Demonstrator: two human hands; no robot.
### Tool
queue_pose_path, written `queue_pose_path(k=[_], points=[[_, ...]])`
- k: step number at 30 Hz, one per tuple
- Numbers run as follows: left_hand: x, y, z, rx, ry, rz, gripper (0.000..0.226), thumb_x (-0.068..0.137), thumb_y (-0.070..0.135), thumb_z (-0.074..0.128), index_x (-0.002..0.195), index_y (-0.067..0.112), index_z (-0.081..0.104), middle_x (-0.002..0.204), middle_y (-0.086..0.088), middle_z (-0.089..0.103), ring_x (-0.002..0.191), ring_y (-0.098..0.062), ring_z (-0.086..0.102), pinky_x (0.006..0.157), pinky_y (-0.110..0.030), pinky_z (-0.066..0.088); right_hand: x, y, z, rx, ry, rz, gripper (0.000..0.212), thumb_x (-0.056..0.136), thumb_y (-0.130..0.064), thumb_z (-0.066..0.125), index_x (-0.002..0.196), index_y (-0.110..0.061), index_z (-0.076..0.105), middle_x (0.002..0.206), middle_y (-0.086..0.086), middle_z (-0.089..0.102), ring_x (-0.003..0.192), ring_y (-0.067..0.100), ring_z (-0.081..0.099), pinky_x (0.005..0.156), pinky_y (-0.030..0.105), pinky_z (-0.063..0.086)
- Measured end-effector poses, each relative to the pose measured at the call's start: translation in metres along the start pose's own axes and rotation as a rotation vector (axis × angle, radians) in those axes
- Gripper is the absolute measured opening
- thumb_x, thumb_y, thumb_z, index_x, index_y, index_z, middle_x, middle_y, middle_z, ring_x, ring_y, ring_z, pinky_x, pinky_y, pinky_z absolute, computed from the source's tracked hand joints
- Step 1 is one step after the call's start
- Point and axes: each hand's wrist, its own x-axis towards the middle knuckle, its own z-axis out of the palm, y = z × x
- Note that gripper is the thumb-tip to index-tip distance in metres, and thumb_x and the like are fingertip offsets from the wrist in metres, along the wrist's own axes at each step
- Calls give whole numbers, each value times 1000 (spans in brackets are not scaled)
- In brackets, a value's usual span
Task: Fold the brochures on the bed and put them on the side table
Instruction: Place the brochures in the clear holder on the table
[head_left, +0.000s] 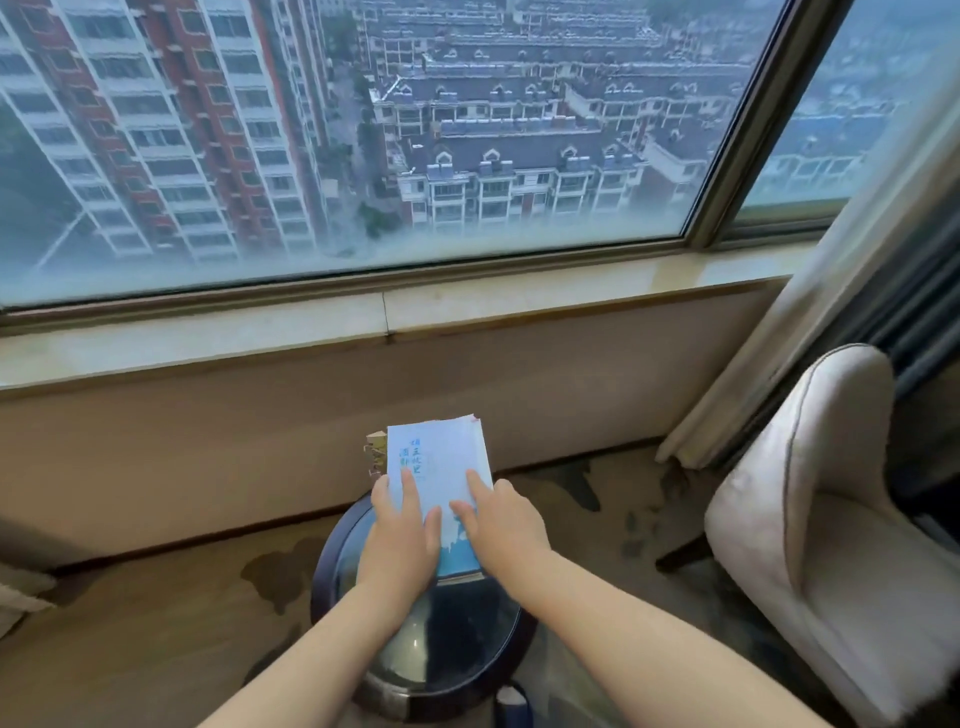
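A stack of folded brochures, pale blue on top with blue characters, lies on the far part of a small round side table with a dark rim and a glass top. My left hand lies flat on the stack's left half, fingers straight, thumb at the left edge. My right hand presses on the stack's right half with straight fingers. Edges of other brochures stick out at the stack's upper left. The bed is out of view.
A white upholstered chair stands to the right of the table. A wide window with a stone sill faces me above a beige wall. A curtain hangs at the right. Patterned carpet surrounds the table.
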Motion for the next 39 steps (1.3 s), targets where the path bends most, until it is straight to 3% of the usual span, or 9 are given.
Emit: queue_pose_path(k=[3,6,9,16,20,23,29,32,39], points=[[7,-7,2,15,-4,43,80,103,43,51,162,19,2,166,-5,1,136,-16,45,95,-19,51,12,3,12,156,-41,54,60,106,-31,54,158,-36,26,155,9,26,116,25,48,84,34,50],[9,-15,6,-17,-97,32,96,101,32,61,161,21,-13,166,-4,-8,149,-17,25,111,-21,37,22,0,37,484,-55,181,69,106,-48,46,162,-35,8,128,10,48,98,21,53,77,32,48],[8,-25,18,23,-173,-21,107,98,26,66,158,22,-22,164,-5,3,146,-16,28,113,-24,36,24,-6,64,576,-137,208,80,104,-40,53,161,-38,-3,121,9,47,97,20,57,81,33,56],[-4,-79,70,11,-330,-257,106,95,28,70,161,29,-13,150,-7,16,116,-17,54,101,-30,51,24,-25,126,552,-330,136,96,100,-21,63,161,-36,-10,122,7,41,97,18,57,85,35,57],[-9,-107,100,20,-399,-326,107,94,26,71,161,32,-12,147,-5,17,114,-15,53,99,-27,51,31,-37,164,552,-421,133,100,98,-16,64,161,-37,-11,123,7,40,95,15,55,84,33,57],[-7,-129,124,45,-459,-374,111,93,21,72,160,35,-16,139,-5,24,100,-12,51,88,-20,50,38,-42,192,553,-491,154,104,97,-15,66,160,-39,-12,124,6,40,94,16,57,81,29,59],[12,-163,176,107,-592,-414,110,96,18,66,156,38,-24,134,-6,27,97,-13,49,80,-21,51,56,-43,258,534,-587,185,98,100,-18,60,159,-38,-16,120,6,36,91,15,55,77,31,56],[22,-180,205,129,-615,-422,114,96,20,66,153,41,-29,133,-5,27,98,-13,50,83,-23,54,70,-39,290,483,-612,177,96,102,-16,56,160,-36,-17,120,7,35,84,17,55,74,32,55],[43,-218,245,163,-652,-393,109,93,2,61,159,39,-17,125,-11,33,76,-19,50,78,-34,53,99,-30,326,415,-647,129,99,97,-6,57,162,-31,-14,120,10,35,68,17,45,62,32,43]])
